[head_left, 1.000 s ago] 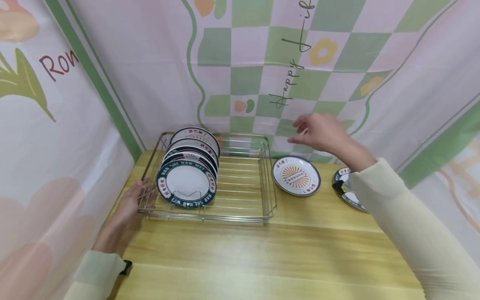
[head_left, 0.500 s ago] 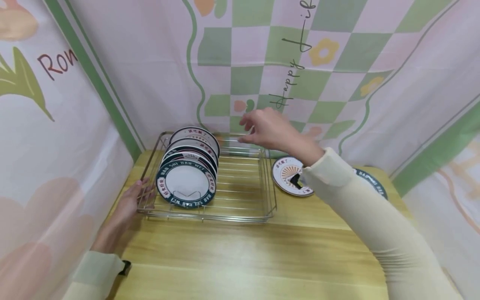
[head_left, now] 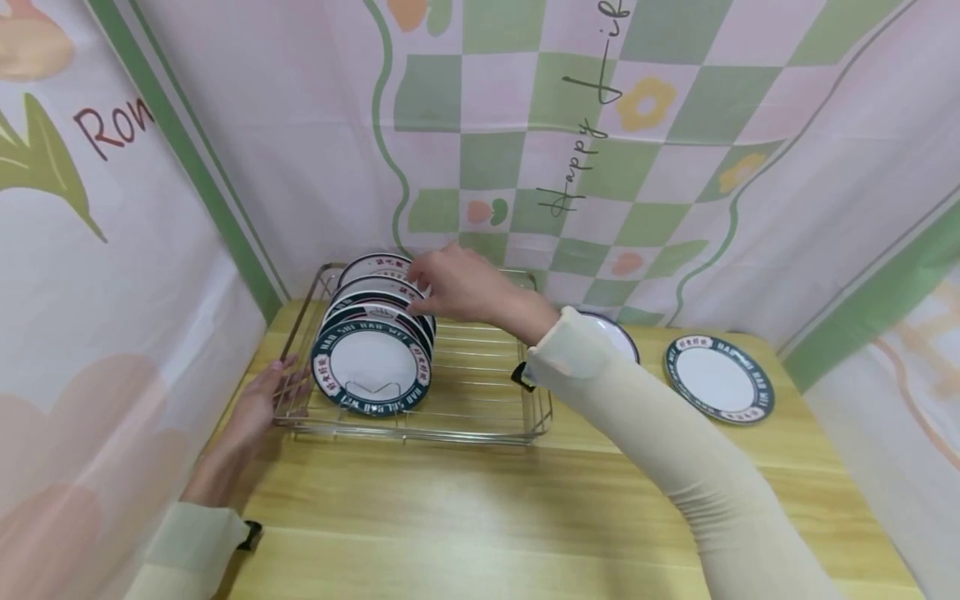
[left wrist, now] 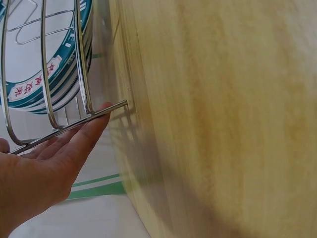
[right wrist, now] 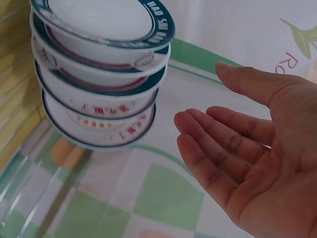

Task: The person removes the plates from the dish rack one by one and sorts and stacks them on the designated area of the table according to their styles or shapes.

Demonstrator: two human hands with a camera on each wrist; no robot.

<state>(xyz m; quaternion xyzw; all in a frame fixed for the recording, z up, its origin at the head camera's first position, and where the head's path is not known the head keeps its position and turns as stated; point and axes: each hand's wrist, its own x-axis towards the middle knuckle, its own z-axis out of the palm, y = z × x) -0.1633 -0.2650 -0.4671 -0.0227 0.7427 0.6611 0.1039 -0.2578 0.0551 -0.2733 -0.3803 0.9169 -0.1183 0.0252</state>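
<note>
The right hand (head_left: 463, 286) has swung left since the earlier frame, to the plates (head_left: 371, 367) standing in the rack (head_left: 480, 437), left of centre. The head view overlaps hand and plates; the right wrist view shows a gap, the grip empty, thumb and fingers apart. The left hand's (left wrist: 47, 171) grip is clamped on the rack's wire. Only the head view shows loose plates (head_left: 717, 379) lying on the desk (head_left: 450, 517), at right.
</note>
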